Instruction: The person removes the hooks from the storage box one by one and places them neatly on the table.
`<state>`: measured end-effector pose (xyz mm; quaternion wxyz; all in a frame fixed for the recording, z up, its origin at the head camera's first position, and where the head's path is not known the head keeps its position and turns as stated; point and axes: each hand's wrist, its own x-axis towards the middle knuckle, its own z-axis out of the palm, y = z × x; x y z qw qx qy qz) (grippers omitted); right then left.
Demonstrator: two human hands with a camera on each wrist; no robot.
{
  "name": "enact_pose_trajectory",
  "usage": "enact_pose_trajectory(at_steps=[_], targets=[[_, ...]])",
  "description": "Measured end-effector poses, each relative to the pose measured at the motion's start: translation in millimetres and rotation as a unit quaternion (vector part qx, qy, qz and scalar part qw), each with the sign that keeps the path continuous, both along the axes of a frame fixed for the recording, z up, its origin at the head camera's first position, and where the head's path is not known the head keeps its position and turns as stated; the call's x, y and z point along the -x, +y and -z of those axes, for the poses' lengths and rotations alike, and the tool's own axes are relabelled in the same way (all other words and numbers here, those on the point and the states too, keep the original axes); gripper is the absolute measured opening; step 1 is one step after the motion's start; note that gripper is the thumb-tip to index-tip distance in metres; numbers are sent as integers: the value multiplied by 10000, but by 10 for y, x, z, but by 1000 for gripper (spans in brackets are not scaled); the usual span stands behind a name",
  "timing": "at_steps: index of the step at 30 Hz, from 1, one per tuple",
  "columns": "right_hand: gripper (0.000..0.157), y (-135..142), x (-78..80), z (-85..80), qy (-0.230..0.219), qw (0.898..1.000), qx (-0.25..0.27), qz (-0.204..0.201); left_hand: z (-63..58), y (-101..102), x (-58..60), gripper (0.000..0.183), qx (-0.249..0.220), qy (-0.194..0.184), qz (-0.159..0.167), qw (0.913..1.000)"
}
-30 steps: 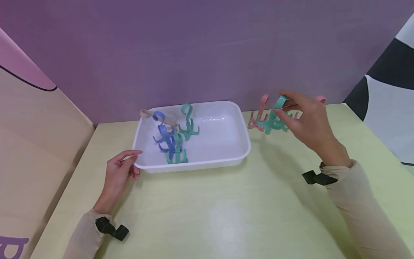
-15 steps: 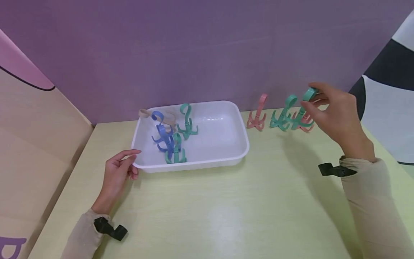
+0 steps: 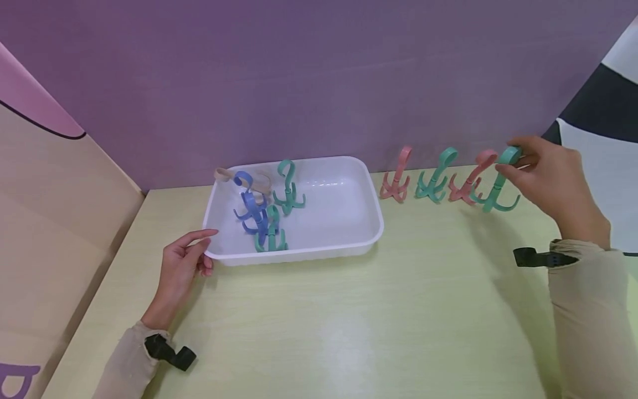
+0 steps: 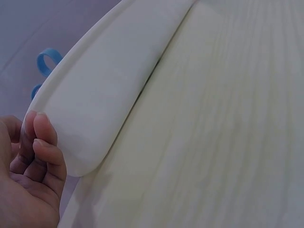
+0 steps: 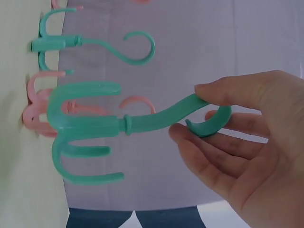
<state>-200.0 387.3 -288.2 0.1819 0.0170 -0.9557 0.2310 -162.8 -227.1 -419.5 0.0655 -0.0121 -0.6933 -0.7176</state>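
Note:
My right hand [image 3: 560, 174] pinches a green four-pronged hanging hook [image 3: 493, 194] by its curved top, prongs downward, close over the table's back right. In the right wrist view, thumb and fingers close on the curl of this hook [image 5: 90, 126]. Left of it stand a pink hook [image 3: 463, 189], a green hook [image 3: 432, 185] and another pink hook [image 3: 396, 185], in a row. My left hand [image 3: 181, 263] grips the near left corner of a white tray [image 3: 339, 216], index finger over its rim. Its fingertips also show at the tray wall [image 4: 90, 95] in the left wrist view.
Inside the tray's left half lie blue hooks [image 3: 255, 213], a green hook [image 3: 289, 197], another green hook [image 3: 272, 235] and a beige hook [image 3: 224, 174] leaning over the back left rim. A purple partition [image 3: 319, 83] rises behind the table [image 3: 319, 332].
My right hand has carried the green hook to the right, past the standing hooks, and lowered it beside the last pink one. My left hand keeps its place at the tray corner.

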Motion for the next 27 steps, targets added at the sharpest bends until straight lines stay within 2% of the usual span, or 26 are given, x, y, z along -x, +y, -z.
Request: enact_pose_trajectory(at_steps=[6,14,17,24,27], targets=[[51,118,35,31,-333,9985,-86,422,-8,-3,-13,30,9,-26,20,10000],[54,242,70,141,-107,9967,122,793,-4,-6,-11,29,37,-34,20,10000],[52,292,95,199,1,9964,256,812,-5,-7,-10,30,33,-31,33,10000],[54,386,169,340,-141,9963,550,645,-1,-14,-4,32,32,-50,44,10000],[53,394,203,388,-42,9964,600,594,8,-16,0,31,26,-62,52,10000]])
